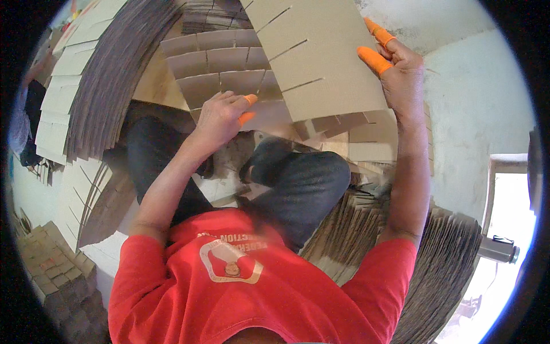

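Observation:
My right hand (403, 77), with orange covers on thumb and index finger, grips the right edge of a large tan slotted cardboard sheet (321, 51). The sheet stands raised and tilted, several slits cut into its left side. My left hand (223, 117) wears the same orange covers. Its thumb and index tips are apart, with the other fingers curled, over the near side of a cardboard partition grid (223, 60). Interlocked brown strips make up this grid in front of my legs. I cannot make out anything held between the left fingertips.
A tall curved stack of slotted cardboard (112, 74) rises at the left. Another stack of cardboard sheets (441, 269) leans at the lower right. Folded partitions (54, 264) are piled at the lower left. A pale wall (470, 103) and a bright doorway (504, 218) lie to the right.

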Demonstrator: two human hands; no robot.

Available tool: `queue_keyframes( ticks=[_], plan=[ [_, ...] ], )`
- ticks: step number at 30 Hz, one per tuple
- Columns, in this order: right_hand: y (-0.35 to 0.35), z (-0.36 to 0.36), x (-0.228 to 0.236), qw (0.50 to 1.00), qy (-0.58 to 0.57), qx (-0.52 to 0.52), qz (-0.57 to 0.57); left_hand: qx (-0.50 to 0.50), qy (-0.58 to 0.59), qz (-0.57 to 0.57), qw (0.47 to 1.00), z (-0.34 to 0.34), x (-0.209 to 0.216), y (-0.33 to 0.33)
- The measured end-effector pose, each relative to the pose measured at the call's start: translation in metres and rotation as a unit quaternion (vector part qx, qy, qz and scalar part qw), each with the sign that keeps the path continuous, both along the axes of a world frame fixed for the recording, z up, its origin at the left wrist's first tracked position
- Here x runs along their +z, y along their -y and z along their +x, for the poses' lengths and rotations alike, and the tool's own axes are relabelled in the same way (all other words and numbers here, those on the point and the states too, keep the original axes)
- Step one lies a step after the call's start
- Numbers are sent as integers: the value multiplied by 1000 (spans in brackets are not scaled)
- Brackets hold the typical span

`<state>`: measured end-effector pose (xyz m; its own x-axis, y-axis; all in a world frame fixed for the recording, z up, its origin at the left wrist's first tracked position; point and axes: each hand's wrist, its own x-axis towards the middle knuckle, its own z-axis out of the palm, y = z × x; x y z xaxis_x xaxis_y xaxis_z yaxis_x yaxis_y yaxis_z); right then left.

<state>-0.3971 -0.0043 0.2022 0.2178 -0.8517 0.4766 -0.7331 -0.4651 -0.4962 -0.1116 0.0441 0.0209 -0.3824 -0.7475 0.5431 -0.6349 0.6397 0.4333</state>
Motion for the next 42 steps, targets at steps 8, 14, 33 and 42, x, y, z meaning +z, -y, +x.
queue_keyframes(
  ticks=[8,14,33,42],
  plan=[
    [6,3,5,997,41,24,53,14,-6,-6,1000,-5,-11,6],
    [4,13,-13,999,-25,26,-9,21,-13,-22,999,-9,-15,11],
    [29,40,-75,978,-161,120,65,18,-35,-15,999,-15,-14,18],
    [24,76,-89,930,-308,129,155,29,-22,-10,999,-17,-9,18]
  ],
)
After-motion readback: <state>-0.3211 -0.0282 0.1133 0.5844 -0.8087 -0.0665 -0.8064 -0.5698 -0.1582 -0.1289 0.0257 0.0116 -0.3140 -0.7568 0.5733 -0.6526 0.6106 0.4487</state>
